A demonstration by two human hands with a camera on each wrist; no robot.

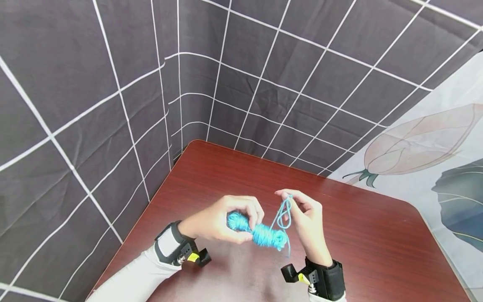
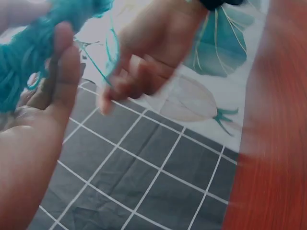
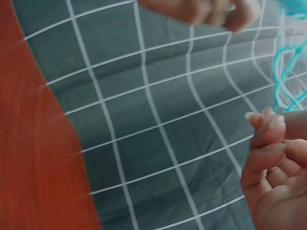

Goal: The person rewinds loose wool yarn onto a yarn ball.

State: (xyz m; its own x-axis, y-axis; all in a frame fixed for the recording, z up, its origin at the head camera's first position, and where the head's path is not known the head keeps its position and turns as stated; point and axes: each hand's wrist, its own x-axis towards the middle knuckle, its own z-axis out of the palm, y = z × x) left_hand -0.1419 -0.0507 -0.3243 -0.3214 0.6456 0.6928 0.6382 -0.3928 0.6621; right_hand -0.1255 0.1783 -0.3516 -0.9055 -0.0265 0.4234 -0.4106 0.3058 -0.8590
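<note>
A bundle of light blue yarn (image 1: 268,235), cinched around its middle, is gripped by my left hand (image 1: 230,218) above the table. The fingers curl over its waist with the thumb underneath. To the right, my right hand (image 1: 307,214) pinches a looped strand of yarn (image 1: 284,213) between thumb and fingertips. That strand runs back to the bundle's right end, and a loose tail hangs below it. In the left wrist view the bundle (image 2: 29,57) fills the upper left corner, the right hand (image 2: 148,57) blurred beyond it. Fingertips of the right hand (image 3: 273,163) meet below the yarn loop (image 3: 290,76) in the right wrist view.
The reddish-brown table (image 1: 234,172) lies beneath both hands. A dark grey cloth with white grid lines (image 1: 264,84) hangs along its left and far sides. On the right hangs a white cloth with a large plant print (image 1: 415,147).
</note>
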